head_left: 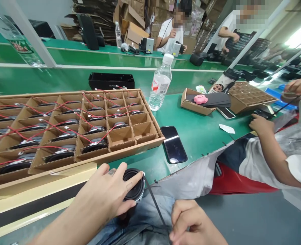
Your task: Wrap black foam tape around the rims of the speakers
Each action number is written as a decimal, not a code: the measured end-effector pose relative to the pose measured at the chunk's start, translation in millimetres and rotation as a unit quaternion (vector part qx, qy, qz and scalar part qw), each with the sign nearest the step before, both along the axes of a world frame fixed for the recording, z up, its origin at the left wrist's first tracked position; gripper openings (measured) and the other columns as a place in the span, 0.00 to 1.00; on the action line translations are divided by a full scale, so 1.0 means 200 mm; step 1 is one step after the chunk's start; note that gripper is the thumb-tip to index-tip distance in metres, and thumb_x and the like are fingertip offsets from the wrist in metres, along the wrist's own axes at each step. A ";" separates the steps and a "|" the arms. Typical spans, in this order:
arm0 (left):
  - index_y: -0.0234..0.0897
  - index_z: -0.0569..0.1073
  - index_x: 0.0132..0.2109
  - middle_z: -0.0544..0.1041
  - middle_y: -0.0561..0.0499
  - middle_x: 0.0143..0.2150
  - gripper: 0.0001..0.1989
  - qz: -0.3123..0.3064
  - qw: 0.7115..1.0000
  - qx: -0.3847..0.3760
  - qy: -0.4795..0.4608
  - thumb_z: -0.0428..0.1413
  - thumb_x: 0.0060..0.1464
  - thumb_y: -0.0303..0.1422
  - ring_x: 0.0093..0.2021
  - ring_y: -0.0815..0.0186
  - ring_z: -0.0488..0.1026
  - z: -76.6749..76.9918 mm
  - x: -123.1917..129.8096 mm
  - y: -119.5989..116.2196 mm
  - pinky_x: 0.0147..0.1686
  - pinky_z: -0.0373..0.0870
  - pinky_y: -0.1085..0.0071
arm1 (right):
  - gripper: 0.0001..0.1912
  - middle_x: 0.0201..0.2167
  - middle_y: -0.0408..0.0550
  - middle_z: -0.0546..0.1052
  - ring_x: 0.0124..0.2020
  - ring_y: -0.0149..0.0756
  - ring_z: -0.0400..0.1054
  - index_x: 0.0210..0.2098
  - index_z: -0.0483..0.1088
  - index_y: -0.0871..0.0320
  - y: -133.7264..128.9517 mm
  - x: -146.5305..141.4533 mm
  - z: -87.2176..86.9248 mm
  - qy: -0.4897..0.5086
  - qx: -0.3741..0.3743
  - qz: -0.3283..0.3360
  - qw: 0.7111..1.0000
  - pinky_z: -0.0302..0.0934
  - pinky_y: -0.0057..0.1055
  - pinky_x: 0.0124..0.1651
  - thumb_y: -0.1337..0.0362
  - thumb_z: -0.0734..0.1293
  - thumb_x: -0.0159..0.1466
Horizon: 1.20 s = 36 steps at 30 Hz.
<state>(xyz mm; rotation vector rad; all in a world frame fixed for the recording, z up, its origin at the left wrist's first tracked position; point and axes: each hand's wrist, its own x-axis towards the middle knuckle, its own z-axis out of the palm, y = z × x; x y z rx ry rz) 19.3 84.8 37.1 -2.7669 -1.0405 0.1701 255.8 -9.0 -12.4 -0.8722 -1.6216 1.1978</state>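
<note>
My left hand (pixel 112 190) is closed around a small round loudspeaker (pixel 132 197) with a black cone and a silvery rim, held above my lap at the table edge. Its index fingertip presses on the rim, where one end of a thin black strip (pixel 154 199) meets the speaker. The strip runs taut down to my right hand (pixel 191 223), which pinches its other end between thumb and fingers. To the left, a divided cardboard box (pixel 120 149) holds several speakers with red wires. In front of it lies a yellowish backing sheet (pixel 89 173) bearing a wide black band.
A phone (pixel 175 144) and a water bottle (pixel 160 83) are on the green table (pixel 171 117). Farther right are a small carton (pixel 199 108) with a pink pig figure (pixel 201 99) and a tumbler (pixel 223 81). A co-worker's arm (pixel 275 146) is at the right.
</note>
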 end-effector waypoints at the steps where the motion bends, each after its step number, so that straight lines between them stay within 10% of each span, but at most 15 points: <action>1: 0.53 0.67 0.58 0.73 0.46 0.38 0.32 0.022 1.000 0.019 0.002 0.59 0.46 0.53 0.24 0.62 0.69 0.00 0.01 -0.02 0.31 0.63 0.64 | 0.10 0.21 0.47 0.72 0.22 0.24 0.64 0.26 0.76 0.61 0.04 0.02 0.01 0.003 0.020 0.002 1.000 0.55 0.19 0.24 0.60 0.72 0.58; 6: 0.29 0.73 0.51 0.70 0.46 0.25 0.34 0.137 0.988 0.057 -0.038 0.57 0.47 0.54 0.22 0.58 0.68 0.00 0.09 -0.10 0.31 0.62 0.61 | 0.03 0.23 0.44 0.70 0.24 0.26 0.64 0.29 0.76 0.56 0.29 0.12 0.04 0.016 0.098 -0.053 0.994 0.59 0.21 0.26 0.64 0.73 0.57; 18: 0.32 0.65 0.59 0.75 0.41 0.41 0.40 0.263 0.952 -0.157 -0.017 0.56 0.47 0.57 0.38 0.50 0.73 0.06 0.09 -0.05 0.43 0.66 0.53 | 0.07 0.26 0.45 0.70 0.27 0.28 0.64 0.33 0.77 0.52 0.60 0.09 0.15 0.054 0.137 -0.044 0.988 0.56 0.22 0.23 0.71 0.72 0.56; 26: 0.42 0.60 0.61 0.61 0.48 0.62 0.38 0.065 0.920 -0.344 -0.174 0.65 0.45 0.42 0.60 0.60 0.60 0.07 -0.13 0.10 0.58 0.60 0.64 | 0.06 0.27 0.45 0.71 0.28 0.28 0.64 0.31 0.76 0.56 0.65 0.04 0.23 0.053 0.157 -0.037 0.986 0.60 0.22 0.27 0.73 0.72 0.55; 36: 0.41 0.64 0.54 0.66 0.51 0.60 0.33 0.005 0.926 -0.313 -0.210 0.65 0.43 0.43 0.56 0.63 0.67 -0.06 -0.16 0.13 0.50 0.60 0.67 | 0.02 0.27 0.45 0.68 0.20 0.23 0.59 0.29 0.75 0.58 0.62 0.14 0.11 0.070 0.090 -0.042 0.993 0.53 0.20 0.17 0.69 0.72 0.57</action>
